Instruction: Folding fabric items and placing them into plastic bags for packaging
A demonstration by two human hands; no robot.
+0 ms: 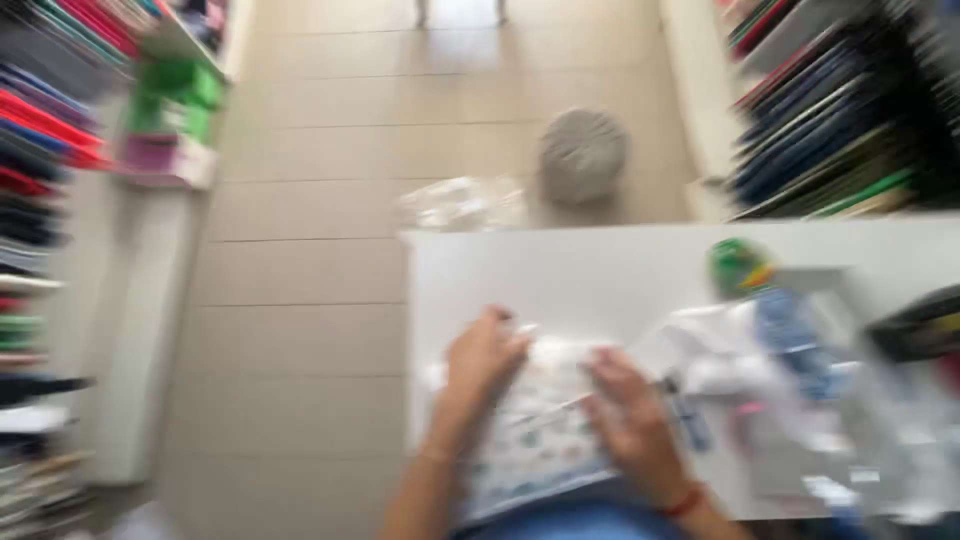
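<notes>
White with a small scattered print, the folded cloth piece [535, 430] lies flat at the near edge of the tabletop [600, 265], directly under both hands. The picture is smeared by motion, so fine detail is lost. The left hand [482, 358] rests on the cloth's far-left corner with its fingers curled down onto it; whether they pinch the edge or only press it I cannot tell. The right hand [628, 420] lies palm down on the cloth's right side, fingers spread and flat, holding it down rather than gripping; a red band sits on that wrist.

Judging by its look, the cloth is light, soft and limp: it would sag and lose its fold if lifted by one corner, and it may slide on the smooth tabletop. Taking it at two edges or corners at once, one under each hand, seems the surest hold.

Just to the right of the right hand lies a heap of white and blue packets [760, 365], near but apart from the cloth. Beyond that heap stands a green and yellow object [740, 266], too blurred to name. Past the left hand, off the tabletop, a clear plastic bag [462, 203] and a round grey pouffe [583, 155] sit on the tiled floor [300, 260].
</notes>
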